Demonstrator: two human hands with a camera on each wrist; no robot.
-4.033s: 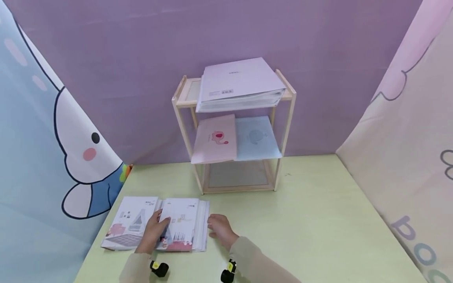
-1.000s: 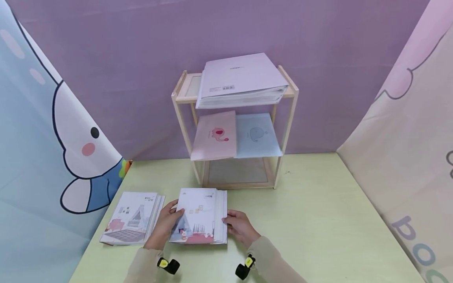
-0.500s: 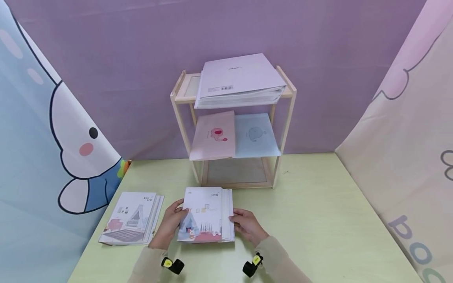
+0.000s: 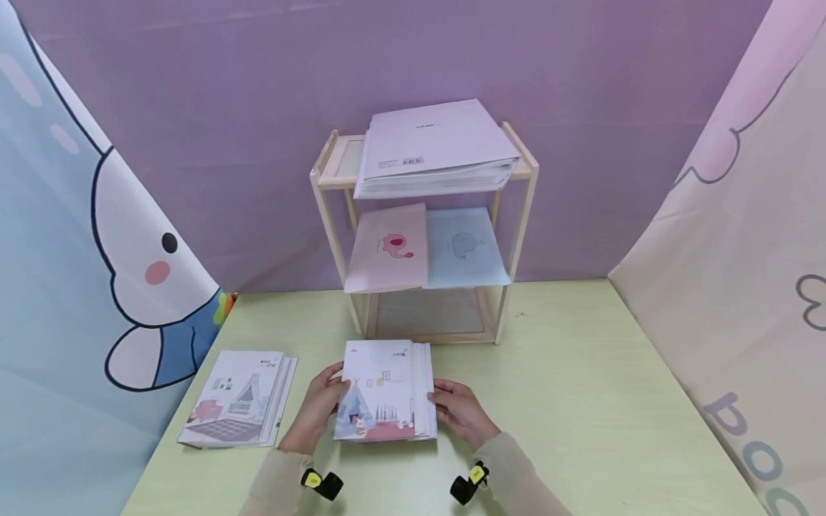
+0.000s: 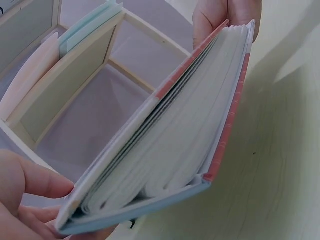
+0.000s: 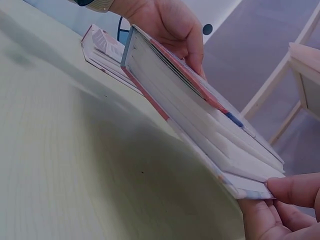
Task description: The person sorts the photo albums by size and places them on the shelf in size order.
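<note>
Both hands hold a thick hardcover photo album (image 4: 377,390) with a tent scene on its white cover, over the table in front of the rack. My left hand (image 4: 316,405) grips its left edge, thumb on the cover and fingers underneath. At the right edge, my right hand (image 4: 461,412) pinches the lower cover, seen close in the right wrist view with its thumb (image 6: 295,189) on top. The upper cover stops short of that edge, and the pale pages (image 5: 170,125) show between the covers. A similar album (image 4: 235,398) lies on the table to the left.
A wooden rack (image 4: 523,215) stands at the back. Large white folders (image 4: 442,140) lie on its top shelf, jutting past the front edge. A pink booklet (image 4: 387,269) and a blue booklet (image 4: 467,269) lie side by side below. Printed cloths hang left and right.
Four seconds ago the tent album lay against the other album. Both hands have since moved it to the right, and the right hand has taken hold of its right edge.
</note>
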